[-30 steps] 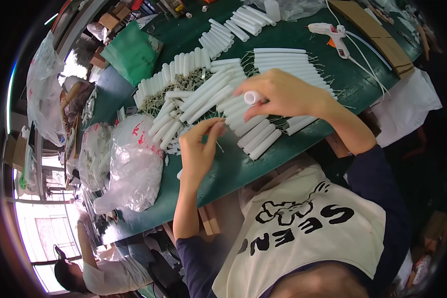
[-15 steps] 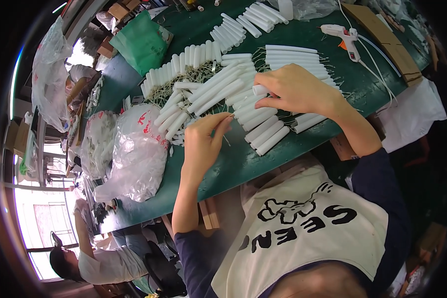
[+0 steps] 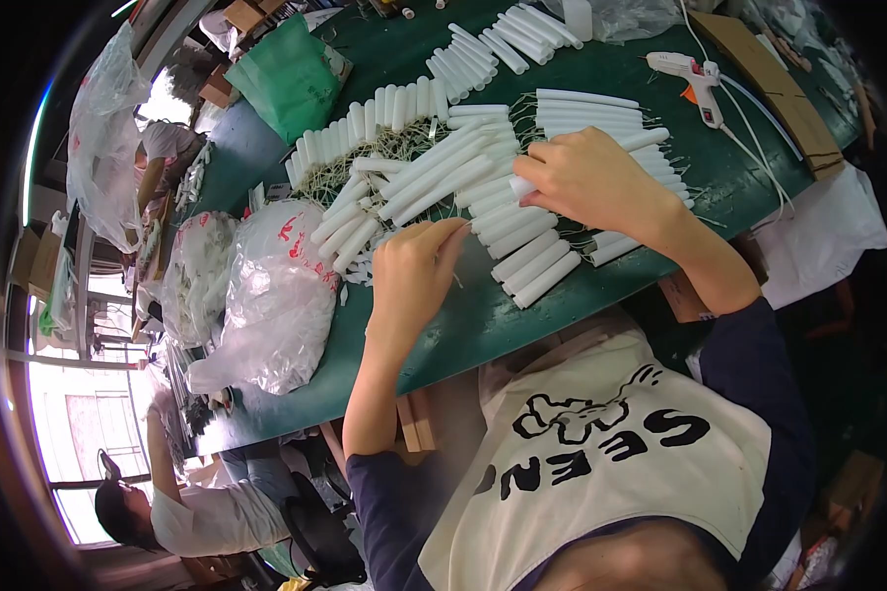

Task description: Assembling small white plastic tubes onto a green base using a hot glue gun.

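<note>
My right hand (image 3: pixel 601 182) is closed round a white tube (image 3: pixel 522 187), whose near end pokes out between thumb and fingers above a row of similar tubes. To its left, my left hand (image 3: pixel 412 271) is pinched, its fingertips near the ends of that row. A thin pale wire (image 3: pixel 457 280) trails below the left fingers; the grip itself is partly hidden. Beneath and between the hands lie white tubes (image 3: pixel 517 241) side by side. Beyond them are a loose pile of longer tubes (image 3: pixel 439 177) and a stack with wire ends (image 3: pixel 586 113) showing.
On the green table (image 3: pixel 443 340), a white glue gun (image 3: pixel 695 79) with its cord lies at right, beside a cardboard strip (image 3: pixel 774 94). Clear plastic bags (image 3: pixel 276 305) sit at left, a green bag (image 3: pixel 286 79) farther back. Another person (image 3: pixel 217 517) sits at lower left.
The view has shifted slightly. My right hand has turned a little and covers more of the tube it holds. My left hand stays pinched in nearly the same place.
</note>
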Demonstrator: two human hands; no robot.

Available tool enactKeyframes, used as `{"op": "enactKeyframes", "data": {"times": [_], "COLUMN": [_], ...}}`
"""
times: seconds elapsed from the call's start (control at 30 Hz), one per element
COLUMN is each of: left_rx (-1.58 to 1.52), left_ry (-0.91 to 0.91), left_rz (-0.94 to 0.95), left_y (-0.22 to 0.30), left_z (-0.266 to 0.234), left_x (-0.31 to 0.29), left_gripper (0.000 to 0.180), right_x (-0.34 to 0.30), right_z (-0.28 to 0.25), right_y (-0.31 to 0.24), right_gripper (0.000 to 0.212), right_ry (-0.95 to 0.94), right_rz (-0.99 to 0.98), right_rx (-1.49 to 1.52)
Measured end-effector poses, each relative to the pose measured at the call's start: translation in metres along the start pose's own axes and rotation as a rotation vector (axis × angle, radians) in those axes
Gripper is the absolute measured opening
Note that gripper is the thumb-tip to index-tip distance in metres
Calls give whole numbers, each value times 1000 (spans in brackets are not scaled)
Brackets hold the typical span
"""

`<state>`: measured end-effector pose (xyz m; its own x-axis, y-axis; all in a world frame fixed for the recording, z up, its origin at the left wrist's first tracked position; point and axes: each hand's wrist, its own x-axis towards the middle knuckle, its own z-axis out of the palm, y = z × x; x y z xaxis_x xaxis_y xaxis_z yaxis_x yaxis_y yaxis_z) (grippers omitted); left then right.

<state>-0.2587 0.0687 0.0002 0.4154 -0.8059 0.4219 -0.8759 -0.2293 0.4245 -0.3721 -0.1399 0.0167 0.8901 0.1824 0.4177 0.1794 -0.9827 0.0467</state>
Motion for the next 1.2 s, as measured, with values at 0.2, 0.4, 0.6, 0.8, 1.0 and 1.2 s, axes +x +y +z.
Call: {"op": "enactKeyframes", "data": {"times": [0.2, 0.4, 0.6, 0.8, 1.0, 1.2], "left_rx": [20, -1, -222, -116, -92, -312], "left_ry": [7, -59, -230, -441, -395, -229], "left_rz": [7, -11, -34, -47, -87, -174], "left_y": [-3, 2, -11, -36, -47, -48], "left_z": [2, 5, -16, -48, -39, -24], "left_x": [1, 1, -4, -34, -46, -49], "left_gripper": [10, 12, 29, 47, 24, 9], "right_x": [-3, 2, 1, 2, 8, 13], "right_z": [4, 19, 30, 31, 34, 40], "right_y": [-2, -17, -31, -37, -44, -51], "right_gripper": [24, 21, 25, 26, 21, 20], "right_ry": [-24, -12, -160, -196, -214, -165], "right_rz": [9, -49, -23, -23, -53, -106], "right_rx": [-69, -79, 138, 257, 327, 352]}}
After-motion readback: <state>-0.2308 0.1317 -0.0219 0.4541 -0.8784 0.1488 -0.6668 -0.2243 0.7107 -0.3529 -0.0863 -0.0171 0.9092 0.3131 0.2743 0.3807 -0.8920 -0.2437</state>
